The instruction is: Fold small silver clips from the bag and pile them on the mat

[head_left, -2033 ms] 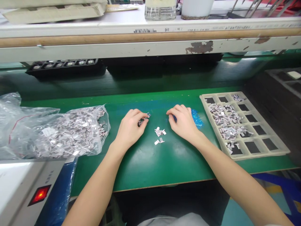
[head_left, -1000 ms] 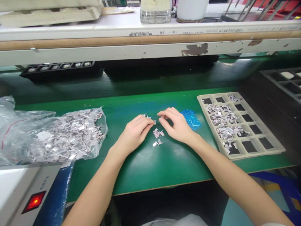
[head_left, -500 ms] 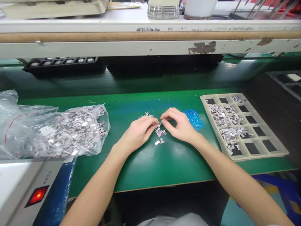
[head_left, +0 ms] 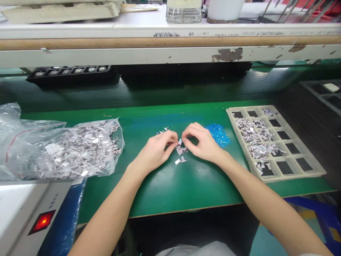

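Observation:
In the middle of the green table, my left hand [head_left: 159, 147] pinches a small silver metal piece [head_left: 179, 142] between thumb and fingertips. A bluish glint shows on that piece. My right hand [head_left: 201, 141] is closed in a pinch close against it; whatever is between its fingertips is too small to make out. Just below the fingertips lies a small heap of loose metal pieces [head_left: 182, 150]. Several more pieces with dark faces [head_left: 163, 131] lie behind my left hand, partly hidden. Beside my right hand is a pile of small blue film bits [head_left: 218, 135].
A clear plastic bag full of metal pieces [head_left: 82, 149] lies left. At right, a cream compartment tray [head_left: 295, 174] holds more pieces in some cells. A white machine with a lit red switch [head_left: 42, 222] stands front left. A shelf [head_left: 128, 53] crosses above the table's back.
My fingertips have drawn slightly apart, and the metal piece between them now shows more, with a bluish glint. The camera view has shifted slightly.

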`<state>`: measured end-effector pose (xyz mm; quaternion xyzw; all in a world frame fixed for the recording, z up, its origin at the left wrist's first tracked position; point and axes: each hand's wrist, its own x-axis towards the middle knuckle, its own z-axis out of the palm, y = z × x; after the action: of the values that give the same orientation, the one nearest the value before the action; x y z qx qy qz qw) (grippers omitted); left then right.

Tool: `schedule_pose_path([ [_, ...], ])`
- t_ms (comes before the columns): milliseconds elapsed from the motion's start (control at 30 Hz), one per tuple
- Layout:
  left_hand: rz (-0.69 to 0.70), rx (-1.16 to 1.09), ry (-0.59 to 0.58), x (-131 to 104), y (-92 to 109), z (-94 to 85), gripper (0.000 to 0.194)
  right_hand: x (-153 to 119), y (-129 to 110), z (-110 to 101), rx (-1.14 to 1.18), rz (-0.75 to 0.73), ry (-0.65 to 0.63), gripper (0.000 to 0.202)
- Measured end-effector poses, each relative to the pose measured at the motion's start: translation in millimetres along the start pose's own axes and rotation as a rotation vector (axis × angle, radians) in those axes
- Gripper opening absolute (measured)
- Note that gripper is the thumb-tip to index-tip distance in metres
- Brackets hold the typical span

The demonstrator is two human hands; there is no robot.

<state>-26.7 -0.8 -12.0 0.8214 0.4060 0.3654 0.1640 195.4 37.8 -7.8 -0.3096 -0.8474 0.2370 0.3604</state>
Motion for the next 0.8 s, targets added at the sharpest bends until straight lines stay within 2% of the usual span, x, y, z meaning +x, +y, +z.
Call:
schedule_pose_path([
  [167, -0.052, 0.035, 0.003, -1, -1, -1.7, 0.014, 0, -1, 0, 0.081, -0.032, -0.073, 0.012],
  [300, -0.072, 0.038, 0.000, 0, -1, -3.1, 0.011, 2, -2, -3, 0.094, 0.026, -0.025, 0.013],
  [433, 0.002, 0.067, -0.057, 0, -3, -2.8, 0.008, 2, 3, -4, -0.076, 0.145, 0.020, 0.014],
  [600, 0.086, 0.016, -0.148, 1, -3, -1.2, 0.015, -2, 11, 0, -0.405, 0.224, -0.047, 0.015],
  [700, 0.100, 0.017, -0.186, 3, 0, -2.0, 0.016, -3, 11, 1, -0.446, 0.217, -0.045, 0.012],
  [800, 0.070, 0.071, -0.151, 3, -1, -2.8, 0.018, -3, 11, 1, -0.432, 0.213, -0.022, 0.010],
])
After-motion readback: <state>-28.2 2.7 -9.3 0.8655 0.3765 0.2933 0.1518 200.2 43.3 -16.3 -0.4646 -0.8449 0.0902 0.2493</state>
